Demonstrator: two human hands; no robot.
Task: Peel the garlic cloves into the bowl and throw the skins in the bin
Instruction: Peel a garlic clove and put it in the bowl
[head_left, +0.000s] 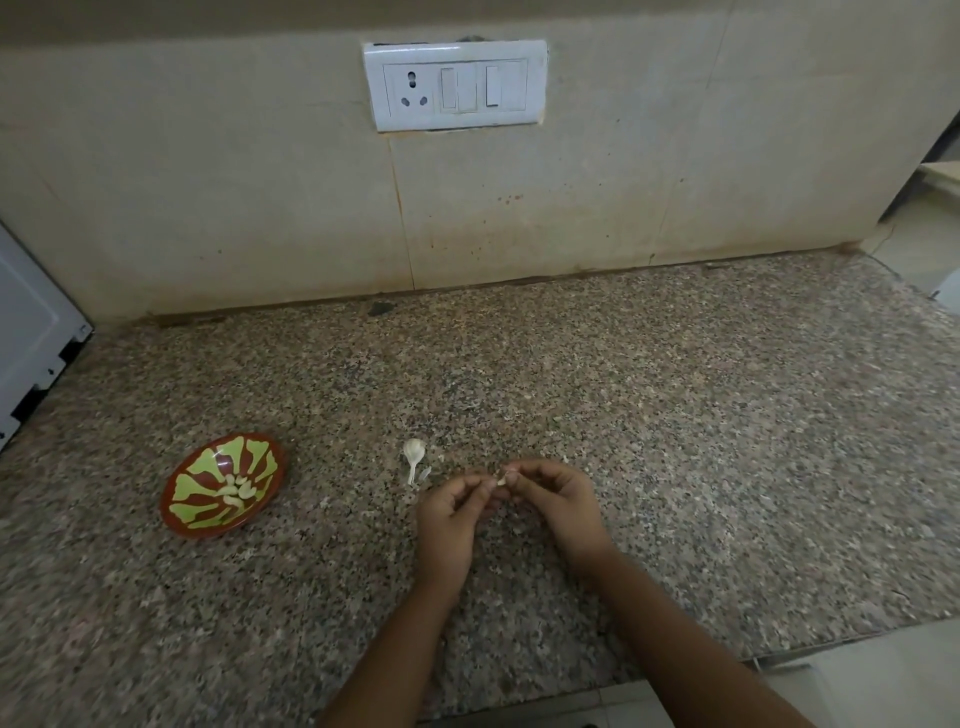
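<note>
- Just above the near middle of the worktop (675, 415), a small pale garlic clove (502, 478) sits between the fingertips of both hands, held clear of the stone.
- The left hand (447, 525) curls its fingers (467, 486) inward and pinches the clove from the left side.
- The right hand (561, 506) meets it from the right, its fingers (524, 470) bent and closed on the same clove, so the two sets of fingertips touch around it. How much skin is left on the clove is too small to tell.
- Both forearms come up from the bottom edge of the view, bare.
- Just beyond and to the left of the hands, a bit of white garlic skin with a thin stalk (414, 458) lies on the worktop, with a few smaller flakes beside it.
- Well to the left stands a round brown bowl (197, 530) with a yellow-green petal pattern inside; several peeled cloves (236, 491) lie in its middle.
- The worktop is speckled grey-brown granite that runs back to a beige tiled wall (208, 182) marked with small reddish spots.
- On that wall, high up, a white switch plate (454, 85) carries a socket and switches.
- At the far left edge, part of a white appliance (26, 332) rests on the worktop.
</note>
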